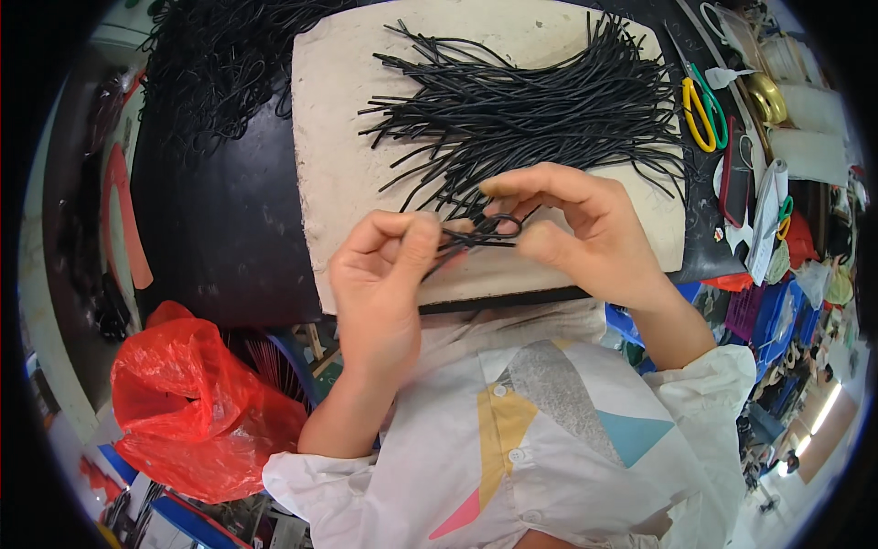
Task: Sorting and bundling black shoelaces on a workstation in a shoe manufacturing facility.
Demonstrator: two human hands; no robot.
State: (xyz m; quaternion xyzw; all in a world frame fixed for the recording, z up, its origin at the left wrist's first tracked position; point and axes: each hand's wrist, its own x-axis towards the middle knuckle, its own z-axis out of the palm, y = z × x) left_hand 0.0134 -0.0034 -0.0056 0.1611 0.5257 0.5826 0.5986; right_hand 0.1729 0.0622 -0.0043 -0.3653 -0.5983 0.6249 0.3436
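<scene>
Thin black cord (476,240) is pinched between the thumb and fingers of my left hand (389,265). It forms a small loop, with loose ends sticking out to the side and down. Around that loop curves my right hand (585,224), thumb and forefinger spread apart; its other fingers are bent behind the cord and partly hidden. Whether they touch the loop is hard to see. Just beyond both hands, a wide bundle of cut black cords (540,101) lies across a beige board (343,119).
A tangled heap of black cord (215,69) lies at the far left on the black table surface (219,220). Scissors with yellow and green handles (700,114) rest right of the board, near a dark red tool (733,183). A red plastic bag (197,403) stands at the near left.
</scene>
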